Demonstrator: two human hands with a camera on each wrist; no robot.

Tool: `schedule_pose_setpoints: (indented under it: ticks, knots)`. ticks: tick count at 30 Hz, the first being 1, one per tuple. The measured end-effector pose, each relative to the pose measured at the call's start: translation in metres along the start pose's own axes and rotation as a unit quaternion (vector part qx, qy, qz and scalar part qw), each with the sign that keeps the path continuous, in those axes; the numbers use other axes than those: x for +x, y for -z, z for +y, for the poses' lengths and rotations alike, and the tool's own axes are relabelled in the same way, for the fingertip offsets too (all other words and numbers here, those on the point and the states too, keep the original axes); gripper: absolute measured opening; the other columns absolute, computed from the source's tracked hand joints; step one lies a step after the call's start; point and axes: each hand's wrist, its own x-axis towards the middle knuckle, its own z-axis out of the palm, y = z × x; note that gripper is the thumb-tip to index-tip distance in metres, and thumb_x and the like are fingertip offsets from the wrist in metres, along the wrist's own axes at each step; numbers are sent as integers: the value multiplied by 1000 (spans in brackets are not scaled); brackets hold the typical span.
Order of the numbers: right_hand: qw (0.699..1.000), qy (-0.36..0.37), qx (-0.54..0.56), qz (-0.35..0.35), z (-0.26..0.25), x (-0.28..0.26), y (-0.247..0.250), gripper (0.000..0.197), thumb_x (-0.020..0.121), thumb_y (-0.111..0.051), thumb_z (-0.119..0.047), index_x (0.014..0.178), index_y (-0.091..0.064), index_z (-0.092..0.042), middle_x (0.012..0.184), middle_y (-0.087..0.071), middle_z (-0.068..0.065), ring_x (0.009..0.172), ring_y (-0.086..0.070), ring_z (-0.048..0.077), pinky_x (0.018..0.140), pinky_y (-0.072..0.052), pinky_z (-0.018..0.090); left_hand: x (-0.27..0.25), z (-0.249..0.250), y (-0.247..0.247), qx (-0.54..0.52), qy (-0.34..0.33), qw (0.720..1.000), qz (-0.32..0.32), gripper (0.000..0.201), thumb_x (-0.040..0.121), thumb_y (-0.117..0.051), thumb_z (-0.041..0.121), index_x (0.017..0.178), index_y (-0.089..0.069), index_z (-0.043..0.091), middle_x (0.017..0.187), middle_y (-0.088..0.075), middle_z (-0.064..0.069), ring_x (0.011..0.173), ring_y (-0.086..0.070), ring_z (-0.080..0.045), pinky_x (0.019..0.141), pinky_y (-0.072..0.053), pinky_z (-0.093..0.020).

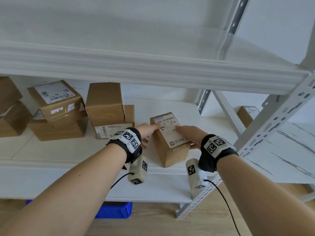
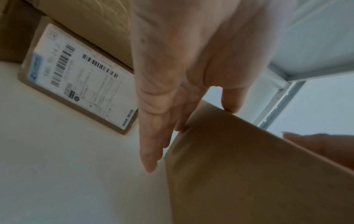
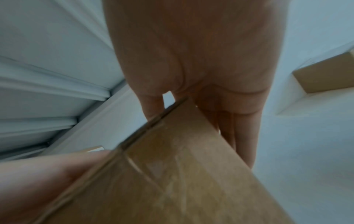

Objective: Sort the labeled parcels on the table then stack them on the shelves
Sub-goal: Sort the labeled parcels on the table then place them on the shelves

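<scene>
Placing | box lying between both hands, long axis running away from fingertips; left hand and right hand clasping its sides, thumbs pressing label; equally near

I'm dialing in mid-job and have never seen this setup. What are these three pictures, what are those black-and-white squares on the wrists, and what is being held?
No machine here: a person works with bare hands. The squares are marker tags on wrist bands that carry small cameras. The big picture comes from a head camera; the other two look along each hand. The left hand and the right hand hold a labeled box by its sides, thumbs on top, at the front of the white shelf. The grip looks like a light two-sided squeeze. Whether the box has touched down is unclear. More cardboard boxes are stacked further left on the shelf.
</scene>
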Motion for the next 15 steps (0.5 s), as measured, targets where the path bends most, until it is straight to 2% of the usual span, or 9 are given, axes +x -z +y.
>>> schedule_pose_setpoints:
  ticks: [4, 8, 10, 12, 15]
  knots:
    - [997, -6, 83, 0, 9, -12, -12, 26, 95, -50, -37, 111, -61, -20, 100, -68, 6, 95, -65, 24, 90, -53, 41, -1, -7, -5, -34, -12, 999, -27, 55, 93, -53, 45, 133, -47, 8, 127, -56, -15, 116, -54, -34, 97, -47, -52]
    - [989, 17, 145, 26, 18, -29, -25, 24, 95, -52, -31, 115, -60, -19, 92, -68, 3, 82, -64, 19, 72, -53, 32, -12, -14, -6, -53, -37, 997, -44, 45, 92, -56, 42, 124, -55, 10, 115, -65, -13, 107, -61, -30, 86, -52, -43]
    - [983, 33, 175, 40, 24, -39, -29, 25, 95, -53, -26, 118, -60, -20, 92, -68, 2, 82, -64, 18, 73, -54, 32, -20, -19, -7, -53, -56, 996, -50, 41, 93, -56, 40, 121, -57, 12, 111, -68, -10, 104, -63, -27, 82, -53, -40]
    - [975, 49, 206, 60, 29, -52, -34, 25, 94, -54, -21, 119, -61, -21, 94, -69, 2, 86, -64, 19, 78, -55, 34, -29, -23, -9, -65, -78, 993, -54, 36, 92, -57, 38, 119, -58, 14, 107, -69, -7, 101, -64, -25, 86, -54, -43]
    - [960, 69, 254, 96, 41, -73, -40, 27, 94, -52, -14, 118, -62, -22, 97, -69, 0, 87, -64, 16, 70, -54, 29, -44, -28, -17, -111, -103, 986, -70, 32, 92, -58, 33, 118, -58, 14, 105, -69, -5, 98, -64, -23, 89, -52, -45]
